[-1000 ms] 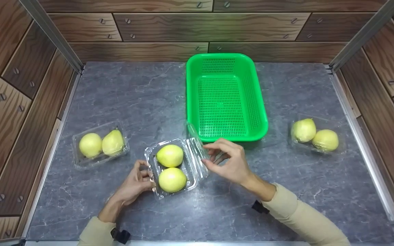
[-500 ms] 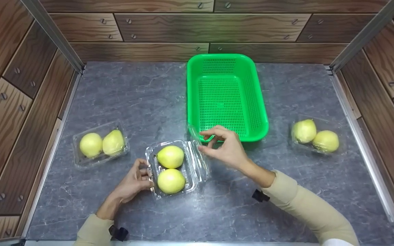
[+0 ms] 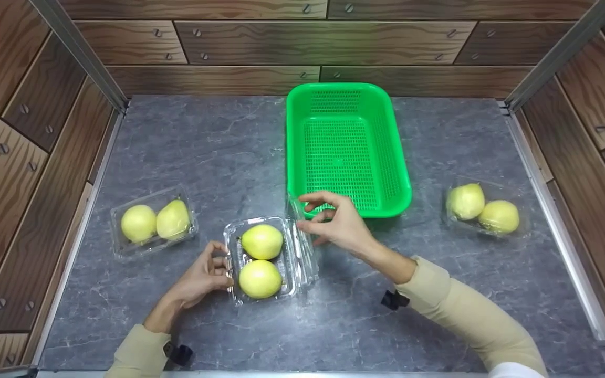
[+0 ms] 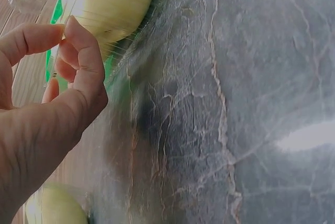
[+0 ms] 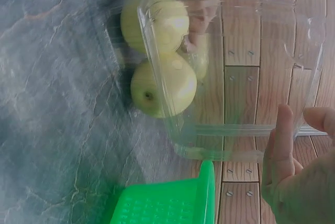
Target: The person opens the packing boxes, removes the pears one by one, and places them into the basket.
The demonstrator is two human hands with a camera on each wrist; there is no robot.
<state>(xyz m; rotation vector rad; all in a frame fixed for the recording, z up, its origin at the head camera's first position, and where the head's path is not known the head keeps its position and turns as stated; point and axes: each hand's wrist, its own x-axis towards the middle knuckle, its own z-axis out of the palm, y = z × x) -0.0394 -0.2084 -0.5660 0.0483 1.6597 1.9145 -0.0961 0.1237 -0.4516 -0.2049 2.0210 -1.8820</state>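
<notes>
A clear plastic clamshell container holds two yellow-green pears, one behind the other. My left hand grips its left rim; in the left wrist view thumb and finger pinch the thin plastic edge. The container's lid stands raised along the right side, seen nearly upright in the right wrist view. At the lid's upper edge is my right hand, its fingers extended and the thumb apart from the index finger. Those fingertips appear to touch the lid from outside; the exact contact is hard to see through clear plastic.
A green perforated basket stands just behind the right hand. Another clear container with two pears lies at the left, and a further container with two pears at the right. Wood-patterned walls surround the grey marbled table.
My right hand has moved farther up along the lid and then leftward. The lid has tilted somewhat more upright. The left hand keeps its grip on the container, which has shifted only slightly.
</notes>
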